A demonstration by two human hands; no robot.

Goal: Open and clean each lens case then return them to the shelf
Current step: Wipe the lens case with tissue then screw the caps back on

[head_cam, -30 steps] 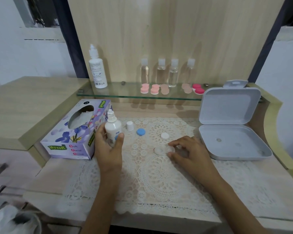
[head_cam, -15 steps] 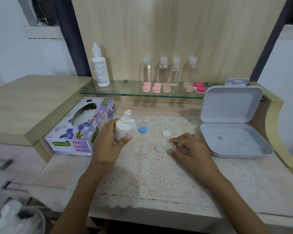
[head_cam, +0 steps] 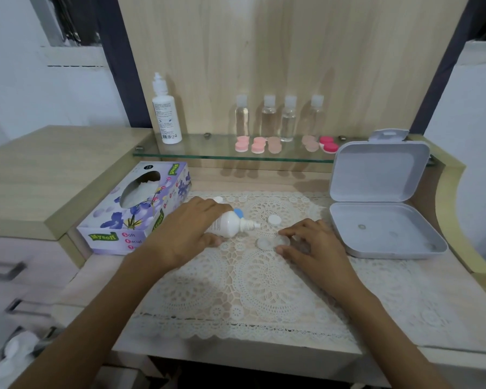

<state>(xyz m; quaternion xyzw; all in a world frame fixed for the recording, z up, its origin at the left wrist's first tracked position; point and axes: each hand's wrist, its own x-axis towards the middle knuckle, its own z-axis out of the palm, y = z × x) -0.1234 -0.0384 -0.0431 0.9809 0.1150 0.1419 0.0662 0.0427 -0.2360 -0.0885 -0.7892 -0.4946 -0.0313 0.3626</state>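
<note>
Left hand (head_cam: 185,234) curls round a small white plastic squeeze bottle (head_cam: 226,224). We see it tipped nearly flat, its tapered nozzle pointing right and stopping just short of the lens case (head_cam: 265,243). That lens case lies low on the lace cloth (head_cam: 264,287), a translucent white piece with two shallow round wells, both uncovered. Right hand (head_cam: 317,248) arches over its right well, with forefinger and thumb pinching that end and the other fingers loosely bent above the cloth. A round white cap (head_cam: 274,219) sits just behind the case, and a round blue cap (head_cam: 238,211) shows partly behind the bottle's shoulder. A small white bottle cap (head_cam: 218,199) peeks out beyond the left knuckles. The cloth is cream crochet, with circular medallions and a scalloped hem, spread over the pale wood-grain desk (head_cam: 90,287). To the left is a cardboard tissue box (head_cam: 129,214), lilac with a flower print and an oval opening. To the right is a grey hinged plastic box (head_cam: 382,231) with rounded corners, its lid standing upright. On the glass shelf (head_cam: 202,154) at the back we note a tall white bottle (head_cam: 166,116), four clear bottles (head_cam: 288,119) and a row of pink and beige lens cases (head_cam: 258,146).
</note>
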